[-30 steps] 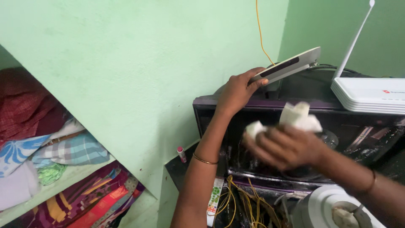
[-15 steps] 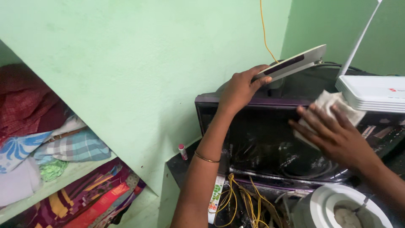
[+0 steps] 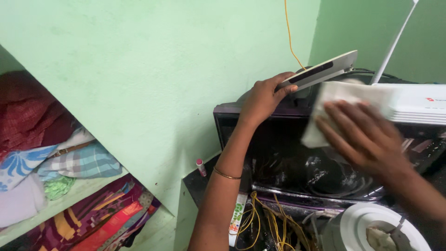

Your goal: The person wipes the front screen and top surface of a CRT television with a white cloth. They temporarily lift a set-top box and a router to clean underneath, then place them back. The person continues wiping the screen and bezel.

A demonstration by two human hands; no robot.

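Left hand (image 3: 262, 98) grip pinching silver box (image 3: 320, 72); right hand (image 3: 364, 132) flat, pressing white cloth (image 3: 334, 100).

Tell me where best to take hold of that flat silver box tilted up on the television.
Probably the near left end, from the left, where the left hand already lifts the flat box. It slopes up to the right, and the cloth under the right hand crowds that side.

The flat silver-grey plastic box (image 3: 320, 72) looks smooth and faintly satin. The white cloth rag (image 3: 332, 111) is soft and matt. The black television screen (image 3: 297, 162) shines glossy, smeared with whitish streaks. The white plastic router (image 3: 413, 104) looks smooth; the green wall (image 3: 153, 69) is matt, slightly rough.
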